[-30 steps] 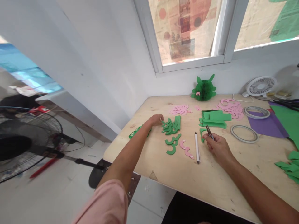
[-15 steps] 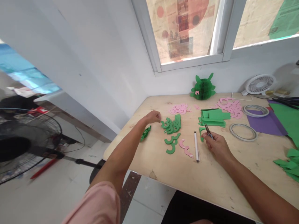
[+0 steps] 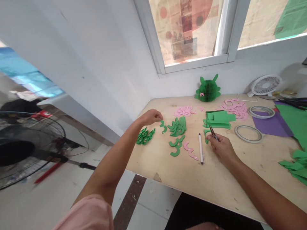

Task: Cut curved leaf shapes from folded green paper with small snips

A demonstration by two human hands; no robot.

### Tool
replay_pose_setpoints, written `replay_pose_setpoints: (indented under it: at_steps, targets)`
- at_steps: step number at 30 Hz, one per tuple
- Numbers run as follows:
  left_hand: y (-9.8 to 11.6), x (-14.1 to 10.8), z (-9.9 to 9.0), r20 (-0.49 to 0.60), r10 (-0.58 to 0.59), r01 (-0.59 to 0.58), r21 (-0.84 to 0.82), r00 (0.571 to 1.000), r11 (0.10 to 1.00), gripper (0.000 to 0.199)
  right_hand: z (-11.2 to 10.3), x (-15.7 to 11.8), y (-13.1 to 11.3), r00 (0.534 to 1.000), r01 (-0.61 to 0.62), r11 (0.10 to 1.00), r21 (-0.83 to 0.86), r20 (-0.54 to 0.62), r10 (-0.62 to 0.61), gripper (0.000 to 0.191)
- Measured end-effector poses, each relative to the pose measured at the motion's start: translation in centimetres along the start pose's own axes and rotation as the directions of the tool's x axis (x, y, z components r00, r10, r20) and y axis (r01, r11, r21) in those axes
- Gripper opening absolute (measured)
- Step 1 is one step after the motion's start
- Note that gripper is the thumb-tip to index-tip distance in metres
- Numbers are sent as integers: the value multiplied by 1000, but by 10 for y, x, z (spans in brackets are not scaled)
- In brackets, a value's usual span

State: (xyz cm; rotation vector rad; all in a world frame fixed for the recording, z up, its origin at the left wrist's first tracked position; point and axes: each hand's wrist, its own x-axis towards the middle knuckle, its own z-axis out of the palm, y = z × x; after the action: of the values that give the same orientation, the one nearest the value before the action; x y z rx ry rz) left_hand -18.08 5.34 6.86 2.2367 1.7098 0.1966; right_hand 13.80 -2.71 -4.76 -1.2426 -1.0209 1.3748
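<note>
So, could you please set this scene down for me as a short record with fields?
Left hand: pinches a green cutout
Right hand: holds a pointed tool; fingertips at a green strip, gripped or just touched unclear
Between hands: green pile, pink cutout, pen
Beside left forearm: glossy green pile
Table back, by wall: green paper figure, white fan
Right of right hand: grey ring, lying flat
</note>
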Motion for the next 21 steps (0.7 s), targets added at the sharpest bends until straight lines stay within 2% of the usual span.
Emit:
replay_pose_setpoints:
  at_steps: [4,9,11,14,17,21]
  targets:
    - [-32,-20,-8,-26,-115,105,-251,993,962,20,0,-1,-2,1000,-8,1000,-1,-12,8,27]
    - [-77,-54,-18,97,-181,205,-406,979,891,19,-1,-1,0,1000,-15,998,-55,-21,14,27]
    - [-92,-64,-20,129,-200,235,-392,971,890,19,-2,-2,0,1000,-19,997,-69,-25,17,28]
    - [-106,-70,-16,136,-239,268,-268,961,925,20,-1,-3,0,1000,-16,997,-78,-26,14,30]
    - [-111,-62,-3,109,-255,272,-198,961,942,19,0,-4,-1,999,-8,996,-88,-32,5,31]
    - [-108,-45,17,49,-244,249,-140,968,958,21,0,-4,-2,999,-15,995,-101,-36,11,30]
